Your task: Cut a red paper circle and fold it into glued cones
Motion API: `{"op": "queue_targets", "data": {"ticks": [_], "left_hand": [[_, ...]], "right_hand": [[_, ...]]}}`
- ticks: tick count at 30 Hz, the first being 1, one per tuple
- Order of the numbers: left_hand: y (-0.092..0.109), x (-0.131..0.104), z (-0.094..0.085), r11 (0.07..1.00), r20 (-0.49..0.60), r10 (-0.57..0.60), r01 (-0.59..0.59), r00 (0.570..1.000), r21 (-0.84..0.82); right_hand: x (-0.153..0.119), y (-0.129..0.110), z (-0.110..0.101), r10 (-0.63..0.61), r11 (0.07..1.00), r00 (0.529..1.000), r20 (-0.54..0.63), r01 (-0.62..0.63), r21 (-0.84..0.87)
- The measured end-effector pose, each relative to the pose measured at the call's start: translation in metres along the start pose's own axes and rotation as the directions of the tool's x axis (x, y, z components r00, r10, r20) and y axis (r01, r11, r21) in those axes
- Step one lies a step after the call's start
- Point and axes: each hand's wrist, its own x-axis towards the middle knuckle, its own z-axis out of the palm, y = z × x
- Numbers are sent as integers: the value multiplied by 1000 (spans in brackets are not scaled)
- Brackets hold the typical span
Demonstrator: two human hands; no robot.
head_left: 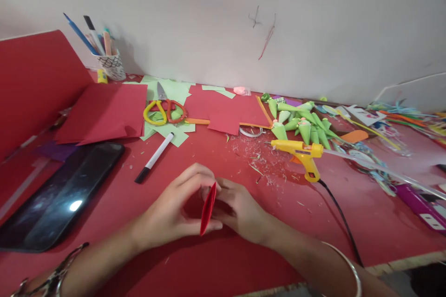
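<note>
Between my two hands, above the red table, is a small piece of folded red paper (208, 209), seen nearly edge-on and standing upright. My left hand (177, 204) grips it, fingers over the top and thumb at its lower end. From the other side my right hand (240, 209) closes on the same paper, its fingertips partly hidden behind it. A white marker with a black cap (154, 158) lies beyond my left hand. Past my right hand rests a yellow hot glue gun (301, 153) with a clear glue stick in its back.
Yellow and orange scissors (163, 112) lie on green paper. Red sheets (104, 106) and a black phone (62, 195) are at left. A pen cup (112, 66) stands by the wall. Green paper cones (303, 123) are heaped behind the glue gun, whose black cord (343, 218) runs forward.
</note>
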Motion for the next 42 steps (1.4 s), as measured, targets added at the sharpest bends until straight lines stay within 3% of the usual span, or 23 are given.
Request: {"op": "queue_targets", "data": {"ticks": [6,10,16,20,25,30,32,34,38,42], "left_hand": [[0,-3,-6,992,94,30,-41,995,119],[-2,-5,-4,983,50,99,-105,994,149],[-3,-6,-3,973,46,141,-147,989,176],[-3,-5,-3,974,-15,155,-150,988,168],[-1,-2,-4,999,-208,-27,34,978,30],[1,5,-4,932,-387,-347,267,854,-246],[2,6,-4,903,-391,-409,305,824,-301],[2,6,-3,886,-353,-436,326,828,-331],[2,5,-1,866,-267,-449,341,853,-367],[0,5,0,878,-305,-433,320,849,-357]], "right_hand": [[0,2,-2,-55,994,998,30,57,-97],[1,4,-3,-96,986,994,54,102,-134],[0,4,-3,-39,990,996,77,49,-134],[0,4,-4,-31,988,997,67,40,-146],[2,1,-5,6,995,999,46,-2,-96],[3,-3,-5,126,991,992,-20,-126,35],[3,-4,-4,159,985,984,-85,-152,82],[3,-5,-4,178,981,975,-132,-164,106],[2,-4,-2,222,962,974,-43,-212,170],[2,-3,-2,276,934,961,-31,-260,243]]}}
